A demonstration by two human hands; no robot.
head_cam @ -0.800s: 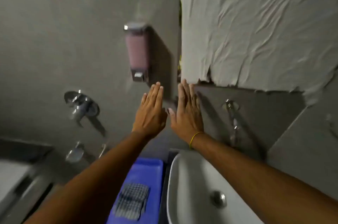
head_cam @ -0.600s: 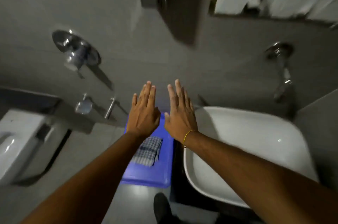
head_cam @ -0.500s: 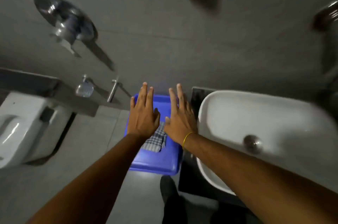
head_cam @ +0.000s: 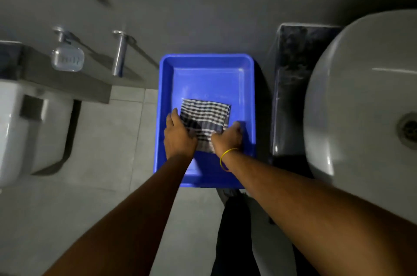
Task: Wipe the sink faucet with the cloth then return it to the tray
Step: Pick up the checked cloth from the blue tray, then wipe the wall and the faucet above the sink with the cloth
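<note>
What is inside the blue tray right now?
A folded checkered cloth lies in the blue tray, left hand and right hand on its near edge. Anything beneath it is hidden.

Toilet [head_cam: 24,126] left; soap dish [head_cam: 67,59] on wall.

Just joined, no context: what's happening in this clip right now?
A person is reaching down with both hands into a blue tray on the floor beside a white sink. The left hand and right hand are on the near edge of a folded checked cloth lying in the tray. It looks like a pickup just starting; the faucet is out of view.
</note>
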